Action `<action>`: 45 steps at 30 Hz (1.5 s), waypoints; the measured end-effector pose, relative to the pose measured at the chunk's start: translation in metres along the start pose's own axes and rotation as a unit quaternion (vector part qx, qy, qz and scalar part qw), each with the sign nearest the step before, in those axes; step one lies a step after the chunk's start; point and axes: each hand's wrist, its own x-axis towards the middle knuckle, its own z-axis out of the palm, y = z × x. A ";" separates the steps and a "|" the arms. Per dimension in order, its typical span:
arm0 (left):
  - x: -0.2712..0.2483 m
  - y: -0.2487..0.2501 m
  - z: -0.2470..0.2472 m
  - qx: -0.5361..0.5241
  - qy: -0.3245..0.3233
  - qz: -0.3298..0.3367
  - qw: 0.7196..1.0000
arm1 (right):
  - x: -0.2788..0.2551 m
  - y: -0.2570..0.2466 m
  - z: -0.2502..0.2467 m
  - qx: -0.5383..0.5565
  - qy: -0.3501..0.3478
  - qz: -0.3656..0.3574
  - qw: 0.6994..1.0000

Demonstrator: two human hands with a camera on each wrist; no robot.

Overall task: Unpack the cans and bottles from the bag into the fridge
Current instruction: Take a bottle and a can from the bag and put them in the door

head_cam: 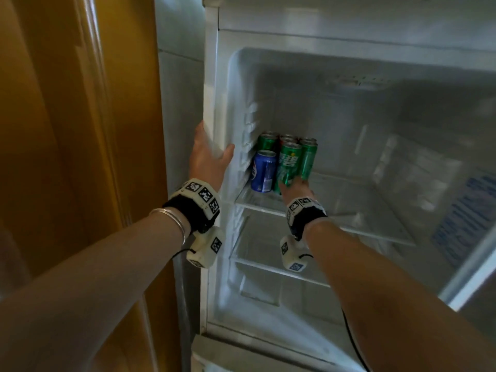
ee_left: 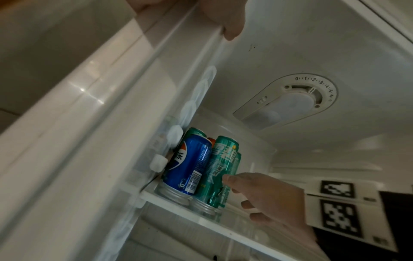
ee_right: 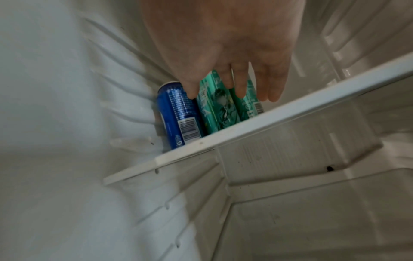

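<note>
A tall wooden panel [head_cam: 67, 130], golden-brown with upright mouldings, stood close by and caught a warm glow. Just right of the panel ran a narrow strip of pale grey wall [head_cam: 180, 84], crossed by one horizontal seam, duller than the wood.

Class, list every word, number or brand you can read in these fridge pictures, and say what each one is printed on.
"0 1 2 3 4 5 6 7": thermostat dial.
"乐": blue can.
"雪碧": front green can, in the right hand's grip.
Barcode digits on the blue can: too small to read.
Blue label on the fridge door: blurred, unreadable.
</note>
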 end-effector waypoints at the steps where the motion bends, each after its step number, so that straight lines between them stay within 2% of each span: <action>1: -0.001 0.001 -0.001 0.012 -0.001 -0.003 1.000 | -0.006 0.001 -0.002 -0.015 -0.016 -0.002 1.000; 8: -0.032 -0.006 -0.015 0.042 -0.032 -0.052 0.997 | -0.059 0.024 -0.016 -0.037 -0.059 -0.012 0.997; 13: -0.074 -0.019 -0.033 0.038 -0.066 -0.077 0.994 | -0.121 0.046 -0.027 -0.097 -0.034 -0.025 0.994; 18: -0.144 -0.030 -0.053 0.072 -0.167 -0.068 0.981 | -0.192 0.060 -0.023 -0.134 -0.035 0.017 0.990; 22: -0.210 -0.039 -0.078 0.134 -0.302 -0.072 0.941 | -0.272 0.078 -0.007 -0.171 -0.050 0.066 0.982; 29: -0.331 -0.042 -0.121 0.233 -0.487 -0.060 0.839 | -0.407 0.119 0.022 -0.195 -0.098 0.138 0.966; 32: -0.373 -0.040 -0.134 0.254 -0.525 -0.034 0.812 | -0.455 0.141 0.030 -0.188 -0.113 0.182 0.958; 35: -0.411 -0.037 -0.143 0.252 -0.561 -0.041 0.787 | -0.497 0.163 0.036 -0.176 -0.132 0.224 0.949; 38: -0.454 -0.030 -0.145 0.239 -0.585 -0.036 0.774 | -0.537 0.186 0.030 -0.160 -0.114 0.262 0.945; 41: -0.500 -0.014 -0.144 0.233 -0.607 -0.024 0.760 | -0.582 0.214 0.021 -0.144 -0.116 0.299 0.936; 45: -0.560 0.019 -0.140 0.231 -0.649 0.001 0.725 | -0.652 0.256 0.004 -0.130 -0.109 0.335 0.927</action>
